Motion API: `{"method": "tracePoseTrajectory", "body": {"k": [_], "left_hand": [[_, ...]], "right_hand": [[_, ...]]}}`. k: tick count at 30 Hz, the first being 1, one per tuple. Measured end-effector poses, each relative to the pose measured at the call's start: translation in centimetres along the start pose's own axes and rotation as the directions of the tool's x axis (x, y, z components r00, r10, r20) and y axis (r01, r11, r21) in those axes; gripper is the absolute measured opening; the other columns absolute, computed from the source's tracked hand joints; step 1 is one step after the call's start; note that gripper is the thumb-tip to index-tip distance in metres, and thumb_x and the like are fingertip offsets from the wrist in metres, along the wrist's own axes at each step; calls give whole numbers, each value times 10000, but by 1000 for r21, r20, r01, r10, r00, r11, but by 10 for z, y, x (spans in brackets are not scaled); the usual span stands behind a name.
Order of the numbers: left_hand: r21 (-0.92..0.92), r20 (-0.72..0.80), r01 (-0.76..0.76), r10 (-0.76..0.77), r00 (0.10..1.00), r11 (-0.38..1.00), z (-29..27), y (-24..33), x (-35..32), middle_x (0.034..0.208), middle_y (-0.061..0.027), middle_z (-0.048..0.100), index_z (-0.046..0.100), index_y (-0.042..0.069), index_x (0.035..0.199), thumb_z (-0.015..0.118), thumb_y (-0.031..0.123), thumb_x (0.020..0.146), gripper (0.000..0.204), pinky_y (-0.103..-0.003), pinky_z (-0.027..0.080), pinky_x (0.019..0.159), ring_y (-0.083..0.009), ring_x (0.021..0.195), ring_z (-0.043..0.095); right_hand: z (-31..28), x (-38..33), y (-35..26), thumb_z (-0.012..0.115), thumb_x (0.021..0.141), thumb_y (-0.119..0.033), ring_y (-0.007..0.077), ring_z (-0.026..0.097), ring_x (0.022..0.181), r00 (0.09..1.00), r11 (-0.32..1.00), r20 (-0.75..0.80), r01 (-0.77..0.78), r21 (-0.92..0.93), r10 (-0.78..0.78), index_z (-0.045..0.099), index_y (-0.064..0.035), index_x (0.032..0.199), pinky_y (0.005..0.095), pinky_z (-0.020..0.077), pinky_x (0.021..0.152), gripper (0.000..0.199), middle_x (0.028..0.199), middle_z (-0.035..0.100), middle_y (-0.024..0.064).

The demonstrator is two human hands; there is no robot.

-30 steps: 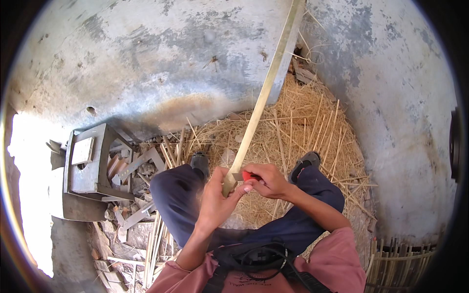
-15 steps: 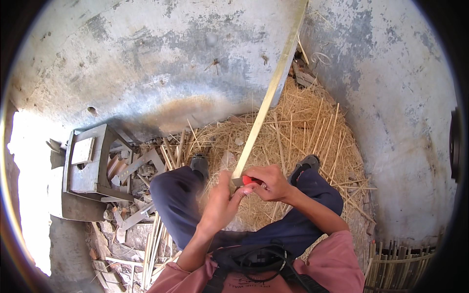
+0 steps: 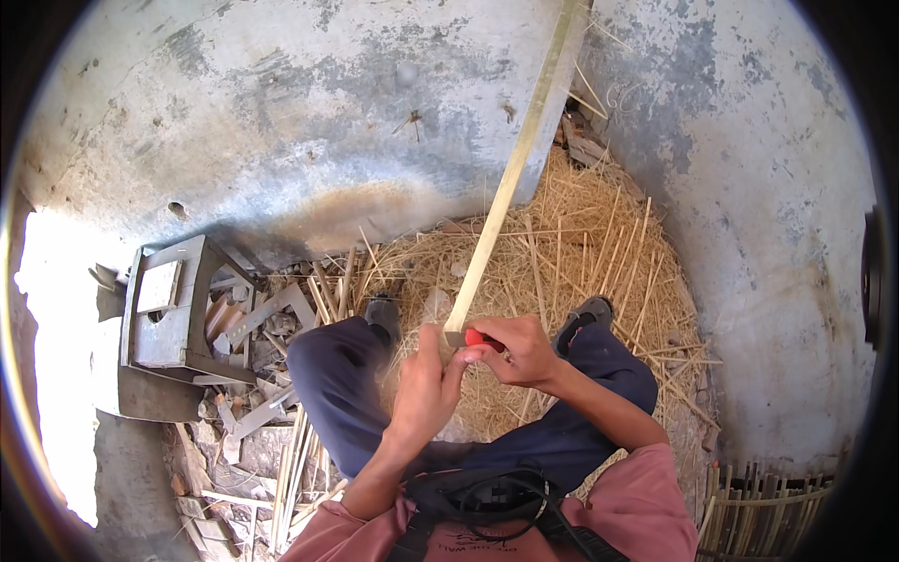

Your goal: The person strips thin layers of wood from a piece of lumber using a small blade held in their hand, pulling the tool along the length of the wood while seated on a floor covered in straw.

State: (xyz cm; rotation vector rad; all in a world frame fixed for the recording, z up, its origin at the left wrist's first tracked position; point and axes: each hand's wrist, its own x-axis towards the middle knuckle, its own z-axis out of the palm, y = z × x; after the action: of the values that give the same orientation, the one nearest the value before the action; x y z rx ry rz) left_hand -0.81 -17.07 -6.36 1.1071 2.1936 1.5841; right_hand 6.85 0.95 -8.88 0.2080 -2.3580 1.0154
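Note:
A long pale bamboo strip [image 3: 503, 206] rises from between my knees toward the wall corner at the top. Its near end is in my left hand [image 3: 423, 386], closed with the thumb and forefinger by the blade. My right hand [image 3: 521, 351] is wrapped round the red handle [image 3: 474, 338] of a knife. The knife's short dark blade [image 3: 454, 338] lies across the strip beside my left fingers. Most of the handle is hidden by my right fingers. My two hands are close together, thumbs almost touching.
Straw-like shavings and thin split sticks [image 3: 618, 244] cover the floor between and beyond my feet. An overturned wooden stool or box [image 3: 173, 309] stands at the left among scraps of wood. Worn plastered walls [image 3: 375, 103] curve round. A slatted bamboo piece [image 3: 768, 510] stands at the lower right.
The strip's upper part has shifted slightly left. The knife and my right hand have moved very slightly; both hands keep their hold.

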Motion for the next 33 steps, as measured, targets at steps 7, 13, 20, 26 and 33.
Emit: {"method": "tracePoseTrajectory", "body": {"k": [7,13,20,26,33], "left_hand": [[42,5,53,-54,999,998,1,4,0,595,-150,487,469,-31,1123,703,271,1040,391,-383,356,475,-257,468,458],[45,-35,65,-63,997,997,8,-3,2,562,-153,476,459,-11,1003,658,319,1067,391,-400,355,450,-282,436,456],[100,-59,66,-60,996,993,8,-1,3,534,-159,489,454,-7,970,654,292,1070,374,-408,365,445,-335,425,492],[131,-30,65,-61,998,989,7,-5,2,546,-214,559,449,-1,1012,658,276,1063,351,-499,403,445,-461,497,594],[151,84,50,-63,994,987,14,12,-27,584,-205,603,459,16,1057,645,334,1064,368,-524,451,487,-455,537,635]], "right_hand": [[4,-3,-2,763,949,-224,229,700,600,998,999,-59,-23,-24,22,713,11,1061,323,539,547,265,783,710,92],[4,-1,-6,754,949,-182,211,687,587,993,996,-100,-64,-54,59,709,18,1081,315,531,537,243,804,719,101],[5,5,-7,785,933,-235,230,700,613,985,992,-147,-99,-73,88,717,-31,1036,340,518,540,239,812,730,86],[-3,9,1,741,947,-144,180,630,557,989,992,-144,-61,-107,45,704,13,1057,315,487,528,195,756,693,94],[-44,23,64,690,1034,-329,175,615,572,877,905,-288,-420,-67,385,733,-8,1127,333,461,545,336,701,663,83]]}}
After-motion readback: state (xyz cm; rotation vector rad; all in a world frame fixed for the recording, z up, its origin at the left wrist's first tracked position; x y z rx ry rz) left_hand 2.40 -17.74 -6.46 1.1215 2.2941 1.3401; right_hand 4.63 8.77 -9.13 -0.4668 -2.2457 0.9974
